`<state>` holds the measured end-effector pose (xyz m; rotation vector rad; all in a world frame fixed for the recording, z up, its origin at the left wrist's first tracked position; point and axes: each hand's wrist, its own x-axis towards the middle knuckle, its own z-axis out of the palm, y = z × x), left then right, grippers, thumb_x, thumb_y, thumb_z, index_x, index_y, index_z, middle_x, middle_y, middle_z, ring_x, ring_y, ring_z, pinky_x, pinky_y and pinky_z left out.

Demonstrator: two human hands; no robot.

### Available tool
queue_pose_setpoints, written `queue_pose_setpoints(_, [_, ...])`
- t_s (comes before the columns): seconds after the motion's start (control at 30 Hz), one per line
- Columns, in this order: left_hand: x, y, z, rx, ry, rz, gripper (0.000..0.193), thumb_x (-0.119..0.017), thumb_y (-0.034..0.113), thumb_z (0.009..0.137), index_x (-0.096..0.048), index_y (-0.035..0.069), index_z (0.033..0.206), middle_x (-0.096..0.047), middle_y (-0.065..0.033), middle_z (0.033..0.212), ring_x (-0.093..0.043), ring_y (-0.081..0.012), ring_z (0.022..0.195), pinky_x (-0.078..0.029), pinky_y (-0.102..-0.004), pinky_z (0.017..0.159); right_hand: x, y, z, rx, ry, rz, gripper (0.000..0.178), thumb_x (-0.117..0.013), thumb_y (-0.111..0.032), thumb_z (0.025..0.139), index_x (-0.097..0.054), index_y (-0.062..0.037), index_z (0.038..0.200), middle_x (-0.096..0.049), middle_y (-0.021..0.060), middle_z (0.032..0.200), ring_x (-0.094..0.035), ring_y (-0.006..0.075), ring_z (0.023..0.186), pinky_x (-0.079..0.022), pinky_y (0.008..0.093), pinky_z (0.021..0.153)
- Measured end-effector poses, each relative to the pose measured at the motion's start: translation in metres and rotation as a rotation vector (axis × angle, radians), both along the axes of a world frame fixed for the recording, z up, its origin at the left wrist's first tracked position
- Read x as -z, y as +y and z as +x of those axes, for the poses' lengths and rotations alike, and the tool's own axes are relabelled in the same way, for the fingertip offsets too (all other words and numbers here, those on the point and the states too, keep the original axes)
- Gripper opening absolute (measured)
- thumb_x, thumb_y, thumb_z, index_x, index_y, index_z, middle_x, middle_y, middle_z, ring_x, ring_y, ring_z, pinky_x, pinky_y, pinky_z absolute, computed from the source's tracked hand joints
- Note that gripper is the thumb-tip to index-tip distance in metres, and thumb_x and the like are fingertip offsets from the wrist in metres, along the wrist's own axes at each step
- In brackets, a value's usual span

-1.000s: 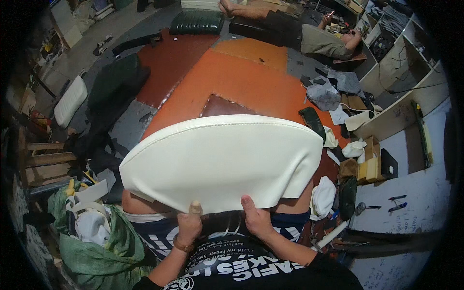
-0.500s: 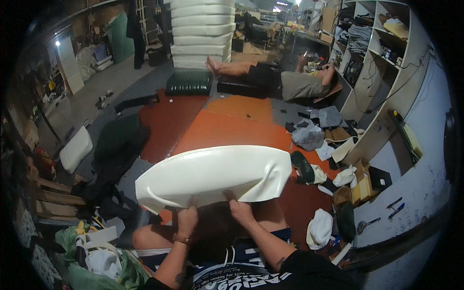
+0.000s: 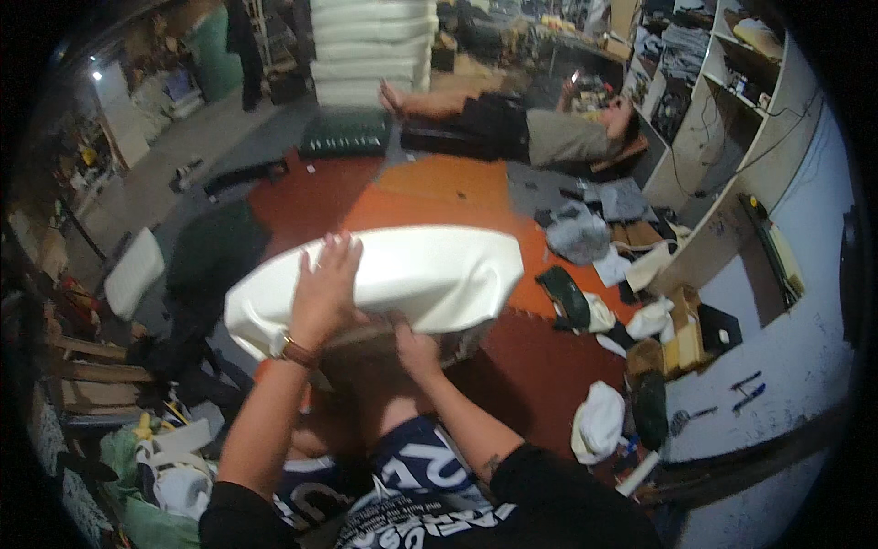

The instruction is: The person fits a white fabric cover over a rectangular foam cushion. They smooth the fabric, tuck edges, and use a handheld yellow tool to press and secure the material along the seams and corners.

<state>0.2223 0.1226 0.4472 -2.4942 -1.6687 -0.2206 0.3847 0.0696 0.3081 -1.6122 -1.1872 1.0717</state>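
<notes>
In front of me is a cream-white, glossy cushion cover (image 3: 430, 265) with a curved top edge and wrinkles at its right end. It is held up above my lap and tilts slightly. My left hand (image 3: 327, 288) lies on its left front face, fingers spread and stretched upward, a bracelet or watch on the wrist. At the cover's lower edge, near the middle, my right hand (image 3: 416, 352) grips it with the thumb in front; its other fingers are hidden behind the material.
Orange and red floor mats (image 3: 439, 197) spread ahead. A person (image 3: 558, 135) lies at the back beside a stack of white cushions (image 3: 370, 46) and a dark green cushion (image 3: 347, 133). Scraps and bags (image 3: 578, 233) lie right, below shelves (image 3: 722, 101). A white pad (image 3: 135, 274) leans at left.
My left hand has moved from the cover's lower edge up onto its front face, fingers now spread. The cover has shifted up and left in view; my right hand still grips its lower edge.
</notes>
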Motion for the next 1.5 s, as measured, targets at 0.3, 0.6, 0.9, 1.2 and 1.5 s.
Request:
queue_pose_setpoints(0.3, [-0.002, -0.003, -0.007, -0.042, -0.008, 0.106, 0.116, -0.098, 0.048, 0.063, -0.044, 0.011, 0.159, -0.042, -0.015, 0.169, -0.038, -0.0339, 0.157, -0.032, -0.0624, 0.125, 0.096, -0.078, 0.107, -0.022, -0.289, 0.088, 0.034, -0.068, -0.03, 0.101, -0.075, -0.0038, 0.121, -0.075, 0.0232, 0.118, -0.073, 0.0436, 0.109, -0.057, 0.0474, 0.094])
queue_pose_setpoints(0.6, [0.009, 0.021, -0.012, 0.006, -0.036, 0.08, 0.122, -0.098, 0.049, 0.06, -0.042, 0.01, 0.161, -0.039, -0.0144, 0.17, -0.035, -0.0314, 0.159, -0.03, -0.0622, 0.127, 0.273, -0.349, 0.223, 0.21, -0.769, -0.5, 0.107, -0.091, -0.038, 0.079, -0.031, -0.0034, 0.161, -0.057, 0.0361, 0.14, -0.057, 0.0513, 0.13, -0.047, 0.0557, 0.11])
queue_pose_setpoints(0.9, [0.012, 0.018, -0.016, 0.03, -0.059, 0.083, 0.121, -0.095, 0.054, 0.064, -0.04, 0.008, 0.162, -0.038, -0.0162, 0.17, -0.03, -0.0315, 0.161, -0.027, -0.0642, 0.128, 0.26, -0.332, 0.252, 0.094, -0.93, -1.009, 0.121, -0.085, -0.044, 0.081, -0.009, -0.003, 0.167, -0.066, 0.0299, 0.134, -0.065, 0.0467, 0.124, -0.051, 0.0547, 0.108])
queue_pose_setpoints(1.2, [0.023, 0.014, -0.018, 0.106, -0.086, 0.202, 0.106, -0.087, 0.057, 0.07, -0.05, 0.006, 0.155, -0.048, -0.0153, 0.164, -0.041, -0.0306, 0.156, -0.03, -0.0652, 0.126, 0.176, -0.229, 0.282, -0.03, -0.059, -0.693, 0.032, -0.084, -0.024, 0.09, -0.073, -0.0018, 0.11, -0.075, 0.0099, 0.098, -0.071, 0.0227, 0.083, -0.058, 0.0398, 0.076])
queue_pose_setpoints(1.5, [0.035, 0.022, -0.018, 0.123, -0.134, 0.265, 0.096, -0.087, 0.051, 0.072, -0.055, 0.006, 0.149, -0.052, -0.016, 0.161, -0.047, -0.0308, 0.152, -0.034, -0.0633, 0.124, -0.041, -0.088, 0.062, -0.145, -0.245, 0.358, 0.023, -0.081, -0.01, 0.089, -0.069, -0.0005, 0.106, -0.075, 0.0075, 0.09, -0.07, 0.0173, 0.081, -0.056, 0.0353, 0.074])
